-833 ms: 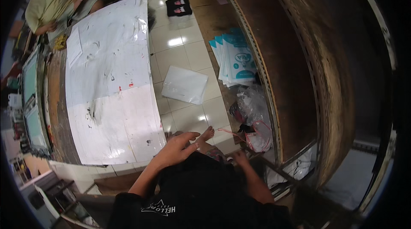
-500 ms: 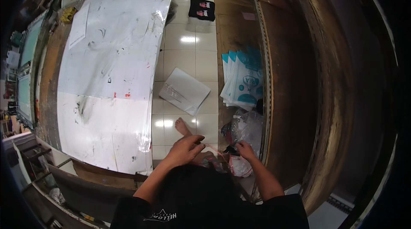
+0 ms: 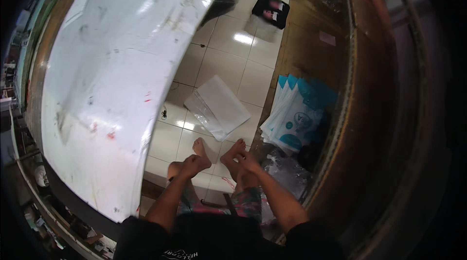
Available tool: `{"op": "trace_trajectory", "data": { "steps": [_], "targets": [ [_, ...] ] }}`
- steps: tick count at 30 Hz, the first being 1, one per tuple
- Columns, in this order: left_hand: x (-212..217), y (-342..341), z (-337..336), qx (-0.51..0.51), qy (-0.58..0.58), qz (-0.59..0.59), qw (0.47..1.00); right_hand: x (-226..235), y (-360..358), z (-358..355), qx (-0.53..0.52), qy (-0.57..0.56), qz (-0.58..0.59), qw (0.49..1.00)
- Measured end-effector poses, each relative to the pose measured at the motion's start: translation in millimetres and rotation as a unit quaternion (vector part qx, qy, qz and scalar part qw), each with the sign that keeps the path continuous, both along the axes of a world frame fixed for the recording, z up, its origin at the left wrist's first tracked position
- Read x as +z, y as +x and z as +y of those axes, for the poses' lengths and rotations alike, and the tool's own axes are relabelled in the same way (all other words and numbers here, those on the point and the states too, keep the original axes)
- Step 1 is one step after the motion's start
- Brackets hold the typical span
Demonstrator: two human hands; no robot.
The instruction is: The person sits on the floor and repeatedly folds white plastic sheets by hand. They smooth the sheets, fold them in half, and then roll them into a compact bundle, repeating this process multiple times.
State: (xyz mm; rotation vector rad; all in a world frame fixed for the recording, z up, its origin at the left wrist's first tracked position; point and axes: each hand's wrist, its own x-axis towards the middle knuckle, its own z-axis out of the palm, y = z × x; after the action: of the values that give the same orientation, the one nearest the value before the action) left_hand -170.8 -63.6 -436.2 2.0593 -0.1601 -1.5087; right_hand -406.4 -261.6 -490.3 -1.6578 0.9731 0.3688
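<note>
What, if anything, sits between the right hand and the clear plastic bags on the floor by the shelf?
Nothing visible. The right hand hangs above the person's right foot, and the crumpled clear plastic bags lie just to its right on the floor, with only open space between them.

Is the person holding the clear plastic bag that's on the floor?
No, the clear plastic bag lies flat on the tiles, apart from both hands.

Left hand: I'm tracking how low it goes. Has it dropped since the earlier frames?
Yes. The left hand, earlier raised beside the white table, now rests by the knee, below its edge.
</note>
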Motion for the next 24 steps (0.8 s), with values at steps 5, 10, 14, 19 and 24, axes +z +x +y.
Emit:
{"op": "trace_trajectory", "data": {
  "steps": [5,10,14,19,24],
  "targets": [
    [-163,26,37,0.117,-0.020,0.055,0.991,-89,60,-66,-0.021,-0.062,0.032,0.997],
    [-219,34,-37,-0.030,0.046,-0.061,0.997,-172,91,-103,0.101,-0.155,-0.008,0.983],
    [-293,32,-49,-0.228,-0.027,-0.276,0.933,-247,123,-81,0.248,-0.233,-0.105,0.934],
    [-369,19,-90,-0.251,-0.140,-0.414,0.864,-295,153,-107,0.439,-0.325,-0.213,0.810],
    [-416,18,-96,-0.205,-0.155,-0.495,0.830,-325,169,-116,0.487,-0.360,-0.257,0.753]
  ]
}}
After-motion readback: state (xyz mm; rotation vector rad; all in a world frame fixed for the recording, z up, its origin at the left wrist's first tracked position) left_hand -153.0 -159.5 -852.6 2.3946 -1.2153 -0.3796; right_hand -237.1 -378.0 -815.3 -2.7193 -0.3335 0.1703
